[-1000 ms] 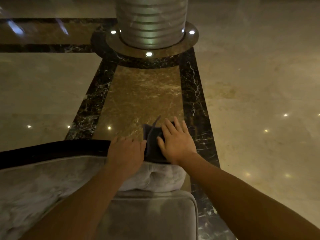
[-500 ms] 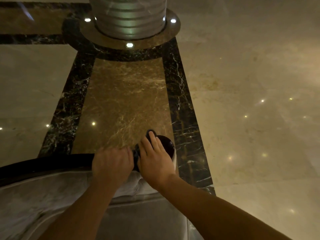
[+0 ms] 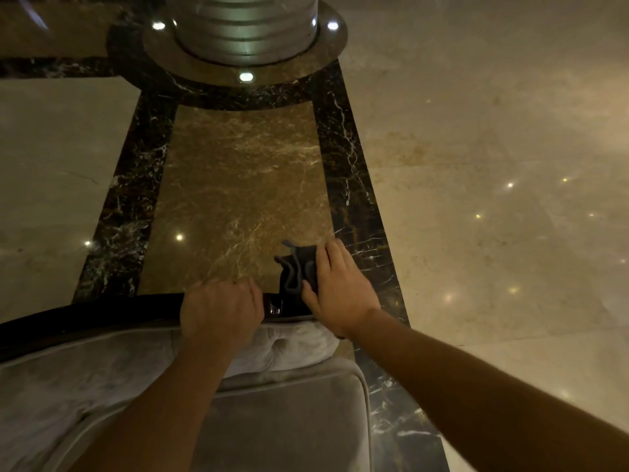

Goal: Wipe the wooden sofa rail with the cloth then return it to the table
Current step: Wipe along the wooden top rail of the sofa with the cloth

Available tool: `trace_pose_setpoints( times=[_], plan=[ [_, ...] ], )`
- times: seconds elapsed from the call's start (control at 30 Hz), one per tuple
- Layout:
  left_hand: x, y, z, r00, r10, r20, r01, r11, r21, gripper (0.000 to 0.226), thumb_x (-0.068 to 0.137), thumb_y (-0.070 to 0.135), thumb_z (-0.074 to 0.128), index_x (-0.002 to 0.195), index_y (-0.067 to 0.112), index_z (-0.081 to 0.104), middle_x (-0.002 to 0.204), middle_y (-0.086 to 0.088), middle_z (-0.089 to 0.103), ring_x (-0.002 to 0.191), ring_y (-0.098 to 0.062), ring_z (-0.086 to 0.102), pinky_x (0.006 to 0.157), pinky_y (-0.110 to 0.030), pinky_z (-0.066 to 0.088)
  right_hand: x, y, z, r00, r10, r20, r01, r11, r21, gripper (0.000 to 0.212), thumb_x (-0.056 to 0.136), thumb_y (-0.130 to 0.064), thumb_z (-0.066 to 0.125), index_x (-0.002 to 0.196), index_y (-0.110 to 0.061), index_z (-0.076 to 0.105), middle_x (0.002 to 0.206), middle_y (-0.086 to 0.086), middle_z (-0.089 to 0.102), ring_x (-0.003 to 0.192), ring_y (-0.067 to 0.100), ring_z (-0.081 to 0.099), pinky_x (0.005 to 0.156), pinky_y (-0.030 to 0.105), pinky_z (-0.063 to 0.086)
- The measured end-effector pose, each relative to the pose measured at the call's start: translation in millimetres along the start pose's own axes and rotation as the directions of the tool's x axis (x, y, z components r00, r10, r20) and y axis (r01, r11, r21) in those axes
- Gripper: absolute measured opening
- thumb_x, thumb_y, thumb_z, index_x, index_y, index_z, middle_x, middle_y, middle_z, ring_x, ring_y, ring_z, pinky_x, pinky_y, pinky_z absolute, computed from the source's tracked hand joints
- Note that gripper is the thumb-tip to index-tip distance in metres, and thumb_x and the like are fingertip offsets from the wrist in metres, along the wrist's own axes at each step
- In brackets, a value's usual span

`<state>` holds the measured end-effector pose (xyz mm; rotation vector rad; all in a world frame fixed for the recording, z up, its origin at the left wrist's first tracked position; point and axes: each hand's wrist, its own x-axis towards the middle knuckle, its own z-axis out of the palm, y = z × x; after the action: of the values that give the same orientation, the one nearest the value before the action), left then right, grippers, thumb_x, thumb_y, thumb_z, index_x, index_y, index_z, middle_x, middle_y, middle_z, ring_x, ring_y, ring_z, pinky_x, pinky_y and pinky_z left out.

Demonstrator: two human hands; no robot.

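A dark wooden rail (image 3: 88, 316) curves along the top of the grey sofa back. Its right end is covered by a dark folded cloth (image 3: 297, 269), which hangs over the far side. My right hand (image 3: 337, 289) lies flat on the cloth and presses it against the rail's end, fingers stretched forward. Just left of the cloth, my left hand (image 3: 221, 310) is curled over the rail and grips it. A short glossy piece of rail shows between the two hands. No table is in view.
The grey velvet sofa back (image 3: 102, 366) and a seat cushion (image 3: 289, 424) fill the lower frame. Beyond the rail lies a polished marble floor (image 3: 245, 185) with black borders. A ribbed metal column (image 3: 245, 25) stands at the top on a lit round base.
My right hand has shifted with the cloth along the rail's right end, and the cloth now hangs unfolded over the far side. The left hand keeps its grip on the rail.
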<state>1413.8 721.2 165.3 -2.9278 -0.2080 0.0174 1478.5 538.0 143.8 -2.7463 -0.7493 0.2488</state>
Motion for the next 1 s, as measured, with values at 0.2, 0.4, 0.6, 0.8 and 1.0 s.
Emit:
trace_pose_setpoints(
  times=[0.2, 0.4, 0.6, 0.8, 1.0],
  plan=[
    [0, 2, -1, 1.000, 0.004, 0.006, -0.004, 1.000, 0.019, 0.048, 0.096, 0.030, 0.030, 0.050, 0.021, 0.039, 0.043, 0.003, 0.040, 0.039, -0.016, 0.038, 0.050, -0.027, 0.031, 13, -30, 34, 0.729, 0.660, -0.184, -0.410, 0.636, 0.654, 0.040, 0.086, -0.050, 0.064, 0.103, -0.014, 0.058, 0.099, 0.000, 0.056, 0.094, 0.022, 0.058, 0.077, 0.032, 0.044],
    [-5, 2, 0, 1.000, 0.007, -0.013, -0.006, 0.999, 0.041, 0.048, 0.098, 0.028, 0.025, 0.055, 0.019, 0.045, 0.047, 0.001, 0.043, 0.044, -0.017, 0.041, 0.052, -0.029, 0.031, 28, -4, 21, 0.834, 0.511, -0.207, -0.281, 0.716, 0.639, 0.028, 0.092, -0.041, 0.065, 0.089, -0.013, 0.066, 0.079, 0.007, 0.068, 0.077, 0.025, 0.064, 0.066, 0.035, 0.049],
    [-7, 3, 2, 0.999, 0.009, -0.034, -0.007, 0.999, 0.043, 0.053, 0.099, 0.028, 0.020, 0.057, 0.016, 0.051, 0.048, 0.000, 0.040, 0.045, -0.018, 0.039, 0.054, -0.029, 0.030, 34, 7, 21, 0.907, 0.354, -0.226, -0.156, 0.784, 0.601, 0.026, 0.094, -0.035, 0.062, 0.104, -0.011, 0.064, 0.093, 0.011, 0.068, 0.087, 0.029, 0.065, 0.073, 0.039, 0.052],
    [-1, 6, 2, 0.999, -0.031, -0.025, 0.031, 0.999, 0.015, 0.049, 0.097, 0.030, 0.028, 0.057, 0.018, 0.055, 0.052, -0.003, 0.058, 0.046, -0.020, 0.045, 0.055, -0.030, 0.038, -5, -21, 45, 0.944, 0.079, -0.320, -0.063, 0.996, 0.061, 0.057, 0.092, -0.065, 0.039, 0.137, -0.032, 0.052, 0.148, 0.009, 0.044, 0.131, 0.043, 0.037, 0.112, 0.058, 0.030],
    [-3, 5, 2, 0.995, -0.029, -0.090, 0.027, 0.999, -0.028, 0.050, 0.096, 0.025, 0.038, 0.050, 0.013, 0.053, 0.042, -0.004, 0.047, 0.038, -0.020, 0.039, 0.047, -0.027, 0.034, 27, -29, 22, 0.983, -0.033, -0.179, 0.008, 0.990, -0.143, 0.041, 0.095, -0.057, 0.037, 0.113, -0.029, 0.061, 0.122, 0.009, 0.058, 0.108, 0.040, 0.049, 0.088, 0.052, 0.038]
  ],
)
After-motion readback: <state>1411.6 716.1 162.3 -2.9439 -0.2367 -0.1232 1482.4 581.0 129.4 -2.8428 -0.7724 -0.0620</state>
